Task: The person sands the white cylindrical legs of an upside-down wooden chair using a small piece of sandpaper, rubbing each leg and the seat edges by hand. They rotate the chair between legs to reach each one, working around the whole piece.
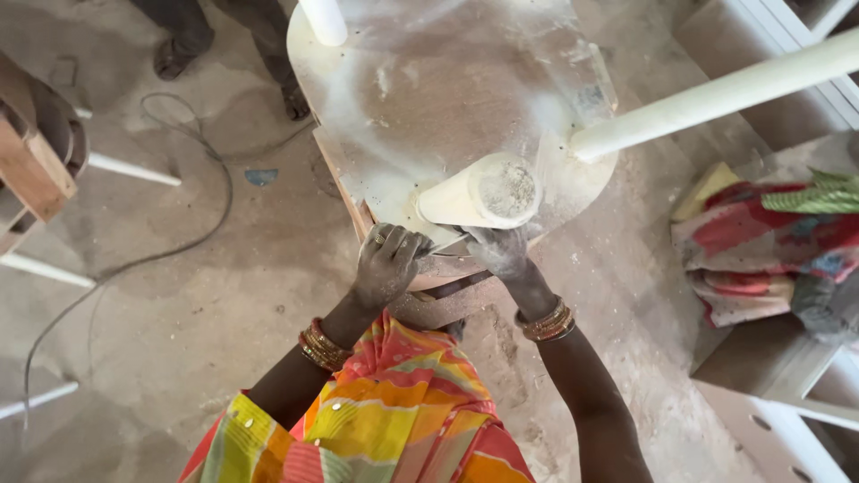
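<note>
A round pale wooden top (429, 98) lies upside down, its white legs pointing up. The nearest leg (488, 192) ends just above my hands, its cut end dusty. My left hand (389, 264), dust-covered and ringed, is curled on the near rim of the top. Just right of it, my right hand (501, 250) is curled at the base of that leg. A thin grey sheet (445, 243), possibly sandpaper, runs between both hands along the rim. Bangles sit on both wrists.
Two more white legs (716, 94) (324, 18) stick out of the top. Another person's feet (179, 54) stand at the far left. A cable (210, 224) loops over the dusty floor. Colourful cloth (769, 241) and white furniture parts (787, 420) lie right; wooden pieces (31, 161) left.
</note>
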`<action>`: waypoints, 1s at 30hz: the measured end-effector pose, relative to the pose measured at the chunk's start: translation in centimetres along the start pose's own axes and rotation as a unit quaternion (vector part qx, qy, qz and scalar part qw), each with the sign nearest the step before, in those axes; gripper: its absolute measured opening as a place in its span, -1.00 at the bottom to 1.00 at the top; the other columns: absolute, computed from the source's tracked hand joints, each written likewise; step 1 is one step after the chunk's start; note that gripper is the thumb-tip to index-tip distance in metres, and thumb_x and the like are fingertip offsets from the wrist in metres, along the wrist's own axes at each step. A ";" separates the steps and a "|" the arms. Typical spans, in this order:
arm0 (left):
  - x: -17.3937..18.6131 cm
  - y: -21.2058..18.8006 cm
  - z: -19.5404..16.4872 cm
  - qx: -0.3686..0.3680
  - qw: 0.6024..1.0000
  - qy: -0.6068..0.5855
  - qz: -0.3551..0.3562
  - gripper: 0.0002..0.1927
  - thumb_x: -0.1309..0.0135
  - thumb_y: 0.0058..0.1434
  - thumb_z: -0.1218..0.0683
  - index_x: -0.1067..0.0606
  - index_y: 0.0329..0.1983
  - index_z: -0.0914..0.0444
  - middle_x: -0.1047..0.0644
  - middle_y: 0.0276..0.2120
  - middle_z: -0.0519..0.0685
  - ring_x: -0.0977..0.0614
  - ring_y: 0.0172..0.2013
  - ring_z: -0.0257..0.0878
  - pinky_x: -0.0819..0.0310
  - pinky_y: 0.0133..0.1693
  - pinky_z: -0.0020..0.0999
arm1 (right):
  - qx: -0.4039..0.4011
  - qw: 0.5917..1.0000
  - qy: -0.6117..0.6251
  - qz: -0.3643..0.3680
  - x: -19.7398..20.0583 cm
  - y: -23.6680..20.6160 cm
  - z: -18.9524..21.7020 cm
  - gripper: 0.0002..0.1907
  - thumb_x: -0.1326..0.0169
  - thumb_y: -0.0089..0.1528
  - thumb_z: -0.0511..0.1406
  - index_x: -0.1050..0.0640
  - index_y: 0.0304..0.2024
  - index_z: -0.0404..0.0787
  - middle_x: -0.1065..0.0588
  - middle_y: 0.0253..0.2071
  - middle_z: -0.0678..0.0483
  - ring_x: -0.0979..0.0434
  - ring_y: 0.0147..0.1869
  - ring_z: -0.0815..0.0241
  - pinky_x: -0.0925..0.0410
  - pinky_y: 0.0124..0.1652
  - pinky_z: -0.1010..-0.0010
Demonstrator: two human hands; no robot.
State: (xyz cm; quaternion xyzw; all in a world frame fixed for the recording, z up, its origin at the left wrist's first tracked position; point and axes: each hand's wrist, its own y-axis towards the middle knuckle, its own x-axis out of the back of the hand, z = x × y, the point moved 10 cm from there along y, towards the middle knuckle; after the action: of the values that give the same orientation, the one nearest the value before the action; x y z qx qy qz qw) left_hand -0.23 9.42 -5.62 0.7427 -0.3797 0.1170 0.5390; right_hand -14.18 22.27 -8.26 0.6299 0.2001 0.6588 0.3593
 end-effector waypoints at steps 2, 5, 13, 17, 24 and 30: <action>0.2 0.5 -0.6 0.003 0.999 0.033 -0.006 -0.71 -0.16 0.02 0.30 -0.49 -0.15 0.33 -0.44 -0.23 0.03 -0.51 -0.16 -0.04 -0.46 -0.05 -0.11 | 0.009 1.000 -0.002 0.028 -1.0 0.5 -0.1 -0.15 -0.35 0.06 -0.36 -0.37 0.34 0.28 -0.45 0.26 0.00 -0.37 0.40 -0.10 -0.16 0.40 -0.26; -0.5 1.8 -0.5 0.047 0.995 0.090 -0.003 -0.73 -0.16 -0.04 0.27 -0.50 -0.22 0.26 -0.47 -0.26 0.06 -0.54 -0.20 0.00 -0.48 -0.10 -0.11 | 0.054 0.998 0.036 0.016 -1.5 1.9 0.2 -0.33 -0.37 0.07 -0.28 -0.44 0.21 0.14 -0.52 0.13 0.03 -0.48 0.26 -0.05 -0.33 0.25 -0.09; -0.6 1.6 -1.0 0.151 0.970 0.152 -0.110 -0.86 -0.20 0.21 0.25 -0.53 -0.18 0.26 -0.48 -0.28 -0.01 -0.55 -0.23 -0.09 -0.49 -0.13 -0.16 | 0.127 0.986 0.096 0.054 0.9 6.4 -0.2 -0.74 -0.22 0.04 -0.49 -0.46 -0.32 -0.12 -0.53 -0.31 0.12 -0.56 -0.19 0.16 -0.42 -0.29 0.30; -2.2 1.4 1.2 0.233 0.945 0.211 -0.085 -0.81 -0.20 0.06 0.25 -0.52 -0.25 0.21 -0.49 -0.24 0.00 -0.55 -0.19 -0.07 -0.50 -0.08 -0.15 | 0.113 0.980 0.100 0.130 -1.4 7.7 0.1 -0.75 -0.32 0.05 -0.39 -0.53 -0.27 -0.15 -0.53 -0.33 0.09 -0.56 -0.22 0.11 -0.44 -0.34 0.31; -0.9 1.1 1.6 0.309 0.924 0.171 -0.144 -0.83 -0.30 0.17 0.16 -0.51 -0.27 0.21 -0.48 -0.22 -0.02 -0.54 -0.13 -0.06 -0.46 -0.06 -0.19 | 0.088 0.971 0.195 0.107 -2.2 10.0 -1.6 -0.68 -0.47 0.11 -0.29 -0.51 -0.35 -0.12 -0.53 -0.36 0.17 -0.52 -0.31 0.29 -0.47 -0.35 0.42; -0.6 1.2 0.6 0.260 0.922 0.246 -0.146 -0.80 -0.26 0.07 0.17 -0.53 -0.25 0.14 -0.48 -0.21 -0.09 -0.54 -0.13 -0.15 -0.39 -0.03 -0.21 | 0.112 0.973 0.186 0.075 -1.2 9.6 -1.7 -0.70 -0.42 0.04 -0.37 -0.50 -0.38 -0.13 -0.55 -0.35 0.14 -0.56 -0.27 0.26 -0.44 -0.38 0.42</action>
State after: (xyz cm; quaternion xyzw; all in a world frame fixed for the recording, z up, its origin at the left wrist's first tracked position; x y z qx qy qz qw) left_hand -1.61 8.96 -5.39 0.8516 -0.0788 0.3112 0.4144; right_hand -17.98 15.38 -2.40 0.5459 0.2879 0.7628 0.1931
